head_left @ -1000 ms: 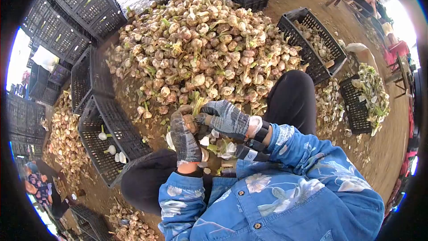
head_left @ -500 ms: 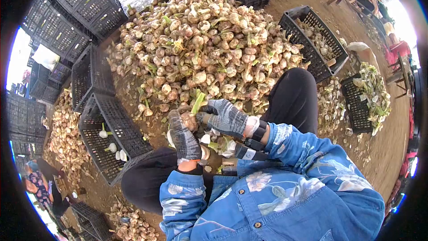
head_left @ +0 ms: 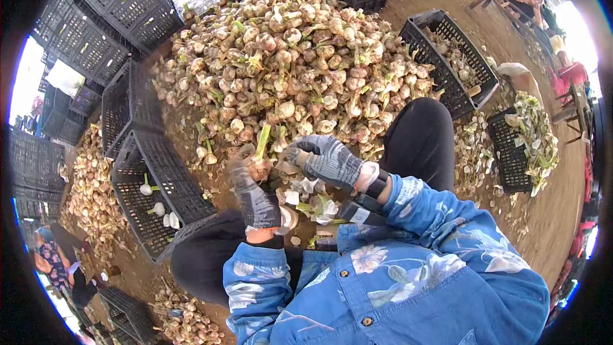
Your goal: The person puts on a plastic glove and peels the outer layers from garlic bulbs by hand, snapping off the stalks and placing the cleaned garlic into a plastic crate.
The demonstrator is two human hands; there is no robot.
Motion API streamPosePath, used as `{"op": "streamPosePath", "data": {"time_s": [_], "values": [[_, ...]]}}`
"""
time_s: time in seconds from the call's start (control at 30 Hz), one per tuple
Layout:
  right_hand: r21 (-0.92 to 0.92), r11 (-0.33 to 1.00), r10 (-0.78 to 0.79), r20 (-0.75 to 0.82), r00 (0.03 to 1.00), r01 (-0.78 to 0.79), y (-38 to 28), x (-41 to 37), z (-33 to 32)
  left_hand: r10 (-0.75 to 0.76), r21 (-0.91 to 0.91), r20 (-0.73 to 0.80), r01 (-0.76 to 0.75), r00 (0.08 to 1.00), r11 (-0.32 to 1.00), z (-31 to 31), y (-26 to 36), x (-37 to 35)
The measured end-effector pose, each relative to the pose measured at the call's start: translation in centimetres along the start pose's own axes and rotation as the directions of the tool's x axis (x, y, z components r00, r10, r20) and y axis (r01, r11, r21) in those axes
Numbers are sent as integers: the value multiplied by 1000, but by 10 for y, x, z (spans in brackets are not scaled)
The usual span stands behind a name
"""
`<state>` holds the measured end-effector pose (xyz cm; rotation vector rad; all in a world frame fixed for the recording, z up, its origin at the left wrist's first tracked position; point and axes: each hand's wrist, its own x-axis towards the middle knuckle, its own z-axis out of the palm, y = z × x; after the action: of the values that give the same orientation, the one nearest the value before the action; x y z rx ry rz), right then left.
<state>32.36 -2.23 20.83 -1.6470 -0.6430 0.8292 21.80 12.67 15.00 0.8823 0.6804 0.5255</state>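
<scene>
My left hand [head_left: 253, 193], in a grey striped glove, is closed around a garlic bulb [head_left: 260, 170] whose green stem points up and away. Just right of it is my right hand [head_left: 330, 163], in a matching glove, its fingers curled together and apart from the bulb. A pale piece shows at its fingertips, too small to identify. Below the hands, between my knees, lie white peelings and a green stalk [head_left: 311, 207]. Ahead rises a large heap of unpeeled garlic [head_left: 287, 64].
A black crate [head_left: 148, 227] at my left holds several peeled white bulbs. Another crate [head_left: 440, 70] with garlic scraps stands at the right, near a crate heaped with peelings [head_left: 533, 134]. Stacked crates [head_left: 115, 13] rise at the back left. Another person [head_left: 64, 262] sits at far left.
My hands have moved apart. The left hand has shifted slightly left with the garlic bulb, and the right hand has come off the bulb.
</scene>
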Motion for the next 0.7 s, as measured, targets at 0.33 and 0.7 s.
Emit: {"op": "streamPosePath", "data": {"time_s": [0.33,0.7], "values": [[120,993,-14,-34,999,18,-11,12,27,263,431,104,-282,959,857,22,18,-20],[-92,974,-210,-4,978,209,-6,17,27,294,516,118,-312,948,798,25,20,-27]]}}
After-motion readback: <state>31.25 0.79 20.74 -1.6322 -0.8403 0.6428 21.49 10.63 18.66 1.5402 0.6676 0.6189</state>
